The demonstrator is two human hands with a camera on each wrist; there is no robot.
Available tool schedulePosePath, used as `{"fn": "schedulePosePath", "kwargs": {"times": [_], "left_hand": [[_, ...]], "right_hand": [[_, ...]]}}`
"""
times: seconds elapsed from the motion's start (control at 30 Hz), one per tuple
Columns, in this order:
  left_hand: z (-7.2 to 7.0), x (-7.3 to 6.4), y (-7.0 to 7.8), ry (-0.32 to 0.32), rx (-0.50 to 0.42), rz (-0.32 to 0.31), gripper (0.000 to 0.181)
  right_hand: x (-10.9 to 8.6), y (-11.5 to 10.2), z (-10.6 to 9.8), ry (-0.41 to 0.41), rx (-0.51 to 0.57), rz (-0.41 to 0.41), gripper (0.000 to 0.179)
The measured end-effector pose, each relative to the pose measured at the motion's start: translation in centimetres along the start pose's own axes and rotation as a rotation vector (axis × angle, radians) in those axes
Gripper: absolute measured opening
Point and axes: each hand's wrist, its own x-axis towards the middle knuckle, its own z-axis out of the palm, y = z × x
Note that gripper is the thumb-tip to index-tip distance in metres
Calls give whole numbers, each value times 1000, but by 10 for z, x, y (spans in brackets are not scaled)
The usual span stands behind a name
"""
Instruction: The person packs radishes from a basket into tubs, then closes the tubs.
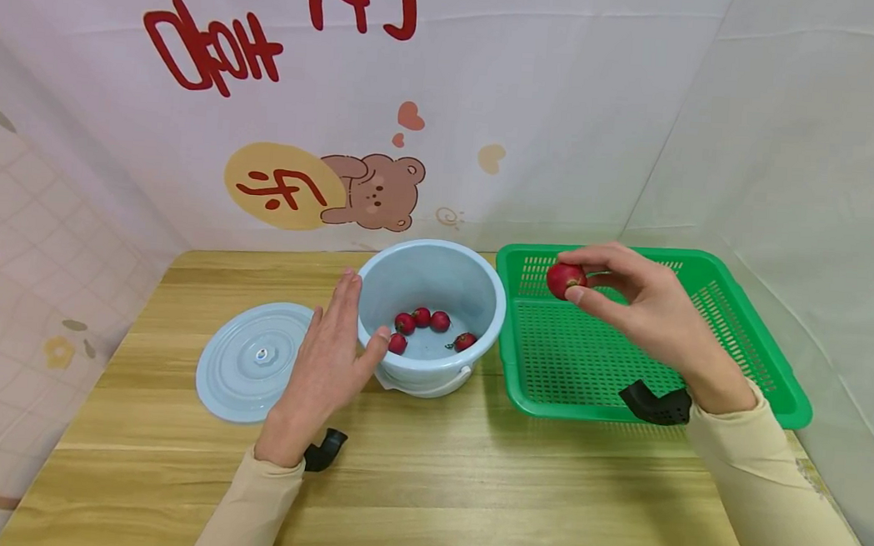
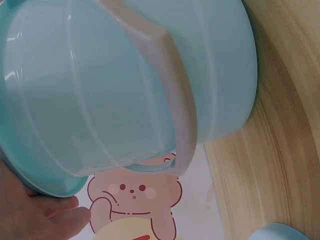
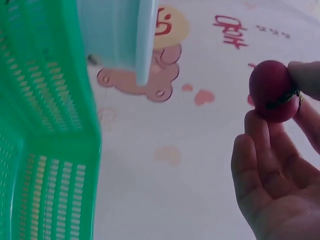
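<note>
Between its thumb and fingertips, my right hand [image 1: 645,307] pinches a red radish [image 1: 566,281] above the green basket [image 1: 509,369]. In the right wrist view the radish [image 3: 273,91] shows a bit of green stem at the thumb side. My left hand [image 1: 334,359] is at the left rim of the light blue bucket [image 1: 431,377], its fingers fairly straight. In the left wrist view the fingers [image 2: 65,215] lie by the bucket's rim; whether they touch it I cannot tell. Several red radishes [image 1: 440,321] lie on the bucket's floor.
A round light blue lid [image 1: 235,378] lies on the wooden table [image 1: 424,489] left of the bucket, partly behind my left hand. The bucket's pale handle [image 2: 182,100] hangs down its side. A printed wall cloth [image 1: 554,80] stands behind the table.
</note>
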Motion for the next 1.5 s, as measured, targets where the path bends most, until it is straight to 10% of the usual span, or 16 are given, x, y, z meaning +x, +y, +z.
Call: {"fn": "schedulePosePath", "kwargs": {"times": [0.73, 1.5], "left_hand": [[1, 1, 0, 26, -9, 14, 82], [0, 2, 0, 8, -2, 3, 82]], "right_hand": [[2, -25, 57, 144, 60, -234, 45], [6, -10, 126, 197, -36, -216, 38]]}}
